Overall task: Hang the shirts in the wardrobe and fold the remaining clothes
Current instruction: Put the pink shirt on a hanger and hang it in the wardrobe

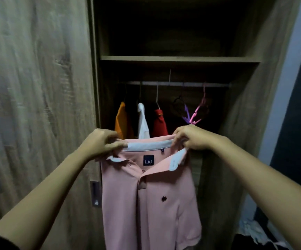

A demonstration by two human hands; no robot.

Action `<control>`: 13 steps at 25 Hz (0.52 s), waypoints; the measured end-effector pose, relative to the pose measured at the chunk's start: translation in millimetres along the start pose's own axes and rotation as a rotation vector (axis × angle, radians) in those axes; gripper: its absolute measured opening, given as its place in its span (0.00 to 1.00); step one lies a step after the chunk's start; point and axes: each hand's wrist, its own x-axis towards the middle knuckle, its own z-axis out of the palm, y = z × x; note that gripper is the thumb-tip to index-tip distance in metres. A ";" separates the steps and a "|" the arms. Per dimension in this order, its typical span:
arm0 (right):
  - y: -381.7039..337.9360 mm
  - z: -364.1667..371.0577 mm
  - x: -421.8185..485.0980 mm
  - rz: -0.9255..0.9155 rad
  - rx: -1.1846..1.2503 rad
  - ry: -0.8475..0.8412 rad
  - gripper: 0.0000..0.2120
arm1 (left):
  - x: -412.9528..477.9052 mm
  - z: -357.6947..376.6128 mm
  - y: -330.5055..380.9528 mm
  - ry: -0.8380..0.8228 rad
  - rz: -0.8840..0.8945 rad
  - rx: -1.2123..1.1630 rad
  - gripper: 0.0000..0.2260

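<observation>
Before the open wardrobe [245, 105], holding up the pink shirt [151, 199] by its collar, left hand [99, 143] and right hand [193, 138] pinching either end, body hanging straight down, spare hangers [193, 114] just above the right hand.

Single head-worn wide-angle camera. It faces forward and slightly downward into the open wardrobe [178, 59] at close range, at the level of its hanging rail [178, 84]. Both forearms enter from the bottom corners. No second view is provided.
</observation>
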 end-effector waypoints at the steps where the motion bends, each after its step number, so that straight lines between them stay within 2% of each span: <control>1: 10.5 -3.4 -1.5 0.003 0.010 0.006 0.26 | 7.9 2.0 1.0 0.000 0.014 -0.064 0.34; 3: 28.4 -7.9 -2.4 -0.003 0.015 0.016 0.25 | 25.2 10.7 4.6 0.054 -0.049 -0.028 0.27; 6: 45.7 -8.5 3.3 -0.013 0.031 0.008 0.27 | 51.3 29.1 19.2 0.107 -0.258 0.155 0.13; 9: 61.8 -11.5 6.6 -0.007 0.148 0.107 0.28 | 69.5 40.3 34.4 0.152 -0.336 -0.149 0.10; 11: 72.0 -16.1 4.7 -0.024 0.221 0.140 0.29 | 78.0 43.1 37.9 0.179 -0.305 -0.260 0.05; 13: 79.5 -18.0 4.5 -0.033 0.270 0.121 0.28 | 84.9 44.5 39.5 0.170 -0.207 -0.281 0.11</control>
